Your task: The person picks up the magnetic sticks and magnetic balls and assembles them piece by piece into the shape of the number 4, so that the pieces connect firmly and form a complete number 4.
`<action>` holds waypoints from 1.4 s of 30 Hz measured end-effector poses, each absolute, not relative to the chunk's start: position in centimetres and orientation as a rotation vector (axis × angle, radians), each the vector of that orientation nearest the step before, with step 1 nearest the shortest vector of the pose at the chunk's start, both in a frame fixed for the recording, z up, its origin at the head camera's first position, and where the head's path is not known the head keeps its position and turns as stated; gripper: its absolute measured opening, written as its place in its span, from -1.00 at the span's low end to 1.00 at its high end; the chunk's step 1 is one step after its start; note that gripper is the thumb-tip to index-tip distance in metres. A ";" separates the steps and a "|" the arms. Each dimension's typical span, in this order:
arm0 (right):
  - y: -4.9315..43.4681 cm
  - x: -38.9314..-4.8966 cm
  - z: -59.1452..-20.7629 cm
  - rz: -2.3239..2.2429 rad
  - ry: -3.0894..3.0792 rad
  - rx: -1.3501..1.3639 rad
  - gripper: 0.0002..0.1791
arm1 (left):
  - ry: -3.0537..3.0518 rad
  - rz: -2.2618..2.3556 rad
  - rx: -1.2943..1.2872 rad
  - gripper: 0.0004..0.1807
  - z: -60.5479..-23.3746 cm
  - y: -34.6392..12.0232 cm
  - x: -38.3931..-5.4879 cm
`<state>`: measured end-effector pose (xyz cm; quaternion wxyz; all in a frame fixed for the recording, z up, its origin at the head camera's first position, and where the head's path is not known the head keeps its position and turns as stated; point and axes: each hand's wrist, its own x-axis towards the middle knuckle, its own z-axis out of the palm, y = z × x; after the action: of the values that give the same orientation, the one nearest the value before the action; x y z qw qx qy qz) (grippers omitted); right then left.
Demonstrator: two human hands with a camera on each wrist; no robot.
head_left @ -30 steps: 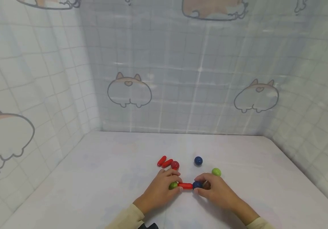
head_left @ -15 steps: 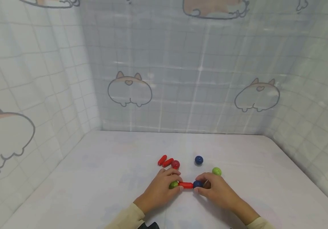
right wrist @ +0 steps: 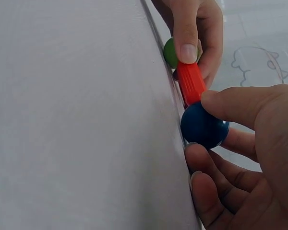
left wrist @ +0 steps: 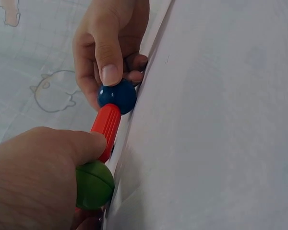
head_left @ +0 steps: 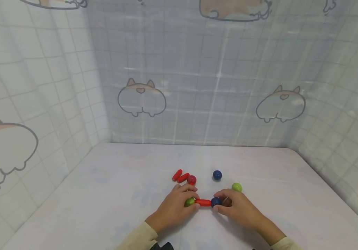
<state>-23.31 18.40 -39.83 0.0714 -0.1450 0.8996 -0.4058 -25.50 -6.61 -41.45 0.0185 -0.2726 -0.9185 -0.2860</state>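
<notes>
A red ribbed rod (head_left: 203, 202) lies between a green ball (head_left: 189, 202) and a dark blue ball (head_left: 216, 202), touching the blue one; the three form a line on the table. My left hand (head_left: 176, 208) pinches the rod at its green-ball end, thumb on the near side, partly covering the green ball (left wrist: 94, 185). With thumb and fingers, my right hand (head_left: 240, 211) grips the blue ball (right wrist: 204, 125). In the right wrist view, the red rod (right wrist: 191, 82) meets that ball beside my right thumb.
Beyond my left hand lie two more red rods (head_left: 183, 178) and a red ball (head_left: 192, 179). A second blue ball (head_left: 217, 175) sits farther back, and another green ball (head_left: 236, 187) is just past my right hand. Patterned sheets (head_left: 185, 86) enclose the white table (head_left: 129, 173).
Both hands keep nearly the same hold and place. The view has shifted very slightly; the loose balls and rods have not visibly moved on the table.
</notes>
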 end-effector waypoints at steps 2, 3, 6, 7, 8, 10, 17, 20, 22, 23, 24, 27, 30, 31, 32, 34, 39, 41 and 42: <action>18.4 -23.3 -39.9 -1.227 2.702 -0.429 -0.54 | -2.864 -0.885 -0.852 -0.73 -41.4 -6.7 -25.6; 18.4 -23.3 -39.9 -1.230 2.702 -0.426 -0.54 | -2.868 -0.893 -0.855 -0.70 -41.4 -6.8 -25.6; 18.5 -23.2 -40.0 -1.235 2.698 -0.422 -0.54 | -2.879 -0.959 -0.853 -0.63 -41.3 -7.2 -25.7; 18.5 -23.2 -40.1 -1.237 2.698 -0.422 -0.53 | -2.876 -0.991 -0.845 -0.61 -41.3 -7.4 -25.7; 18.5 -23.2 -40.1 -1.238 2.699 -0.423 -0.53 | -2.869 -1.027 -0.836 -0.60 -41.2 -7.5 -25.8; 18.5 -23.1 -40.1 -1.242 2.697 -0.417 -0.53 | -2.846 -1.097 -0.819 -0.61 -41.3 -7.8 -25.9; 18.6 -22.9 -40.2 -1.241 2.705 -0.354 -0.51 | -2.732 -1.148 -0.813 -0.73 -41.7 -8.7 -26.7; 18.6 -23.0 -40.3 -1.254 2.713 -0.368 -0.51 | -2.686 -1.076 -0.782 -0.79 -41.6 -9.0 -27.4; 18.6 -23.0 -40.3 -1.267 2.716 -0.381 -0.51 | -2.654 -1.018 -0.745 -0.82 -41.3 -9.2 -28.0; 18.6 -23.0 -40.3 -1.269 2.716 -0.385 -0.51 | -2.636 -0.987 -0.722 -0.82 -41.2 -9.3 -28.3; 18.6 -23.1 -40.3 -1.272 2.716 -0.389 -0.51 | -2.619 -0.959 -0.703 -0.84 -41.0 -9.3 -28.7; 18.6 -23.1 -40.5 -1.280 2.707 -0.397 -0.51 | -2.586 -0.897 -0.631 -0.87 -40.3 -9.6 -29.9; 18.6 -23.1 -40.6 -1.285 2.704 -0.416 -0.52 | -2.602 -0.913 -0.539 -0.89 -39.7 -9.8 -31.1; 18.6 -23.1 -40.6 -1.286 2.703 -0.420 -0.52 | -2.616 -0.935 -0.502 -0.89 -39.6 -9.8 -31.4; 18.5 -23.1 -40.6 -1.288 2.703 -0.426 -0.52 | -2.635 -0.963 -0.463 -0.89 -39.5 -9.9 -31.7; 18.5 -23.1 -40.6 -1.287 2.704 -0.431 -0.53 | -2.669 -1.028 -0.383 -0.88 -39.4 -9.9 -32.3; 18.6 -23.1 -40.6 -1.295 2.702 -0.426 -0.53 | -2.744 -1.174 -0.245 -0.88 -39.7 -9.7 -33.6; 18.6 -23.1 -40.7 -1.301 2.702 -0.431 -0.53 | -2.788 -1.199 -0.213 -0.87 -39.8 -9.5 -33.9; 18.7 -23.0 -40.7 -1.305 2.701 -0.431 -0.53 | -2.815 -1.195 -0.201 -0.86 -39.8 -9.4 -34.1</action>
<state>-23.04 18.68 -40.73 0.0558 -0.1419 0.8899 -0.4299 -34.07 -9.41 -39.76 0.0384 -0.0656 -0.9178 -0.3896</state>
